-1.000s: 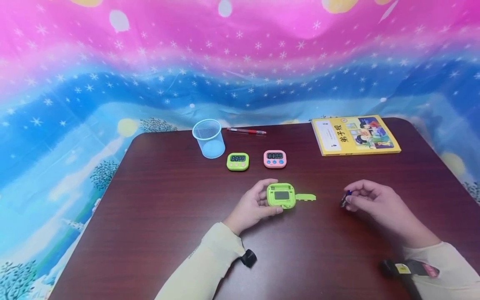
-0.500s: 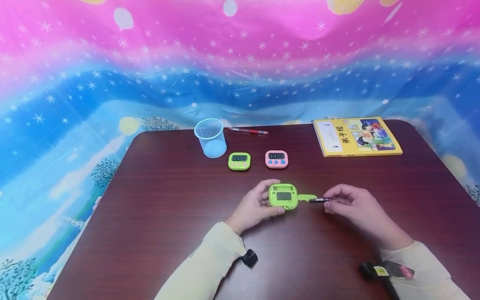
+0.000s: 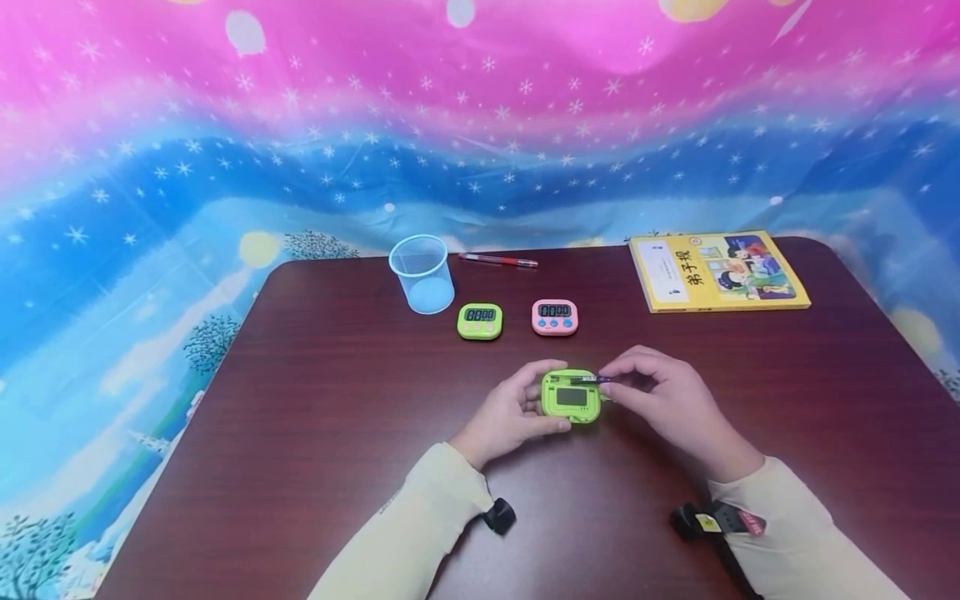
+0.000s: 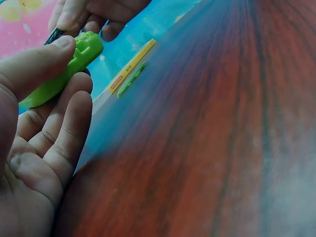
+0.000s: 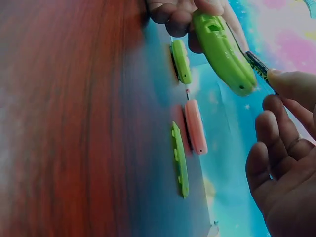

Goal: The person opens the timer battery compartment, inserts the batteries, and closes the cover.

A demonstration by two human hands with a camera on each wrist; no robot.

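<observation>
My left hand (image 3: 510,414) grips a green digital timer (image 3: 572,410) by its left side, thumb on the near edge. The timer's back faces up with its battery compartment uncovered. Between thumb and fingertips, my right hand (image 3: 678,408) pinches a dark, slim battery (image 3: 588,380). In the head view the battery lies over the slot along the timer's far edge; whether it is seated cannot be told. The right wrist view shows the battery (image 5: 257,65) tilted at the timer's rim. On the table, the green battery cover (image 5: 179,160) is mostly hidden by my right hand in the head view.
Beyond my hands stand another green timer (image 3: 480,322) and a pink timer (image 3: 555,317), screens up. A blue mesh pen cup (image 3: 429,283) and a red pen (image 3: 498,260) are at the back. Back right lies a yellow book (image 3: 705,304). A patterned cloth hangs behind the table.
My right hand has moved left with the battery, from the table's right side to the timer's far-edge slot. The battery has turned level. My left hand and the timer have barely moved.
</observation>
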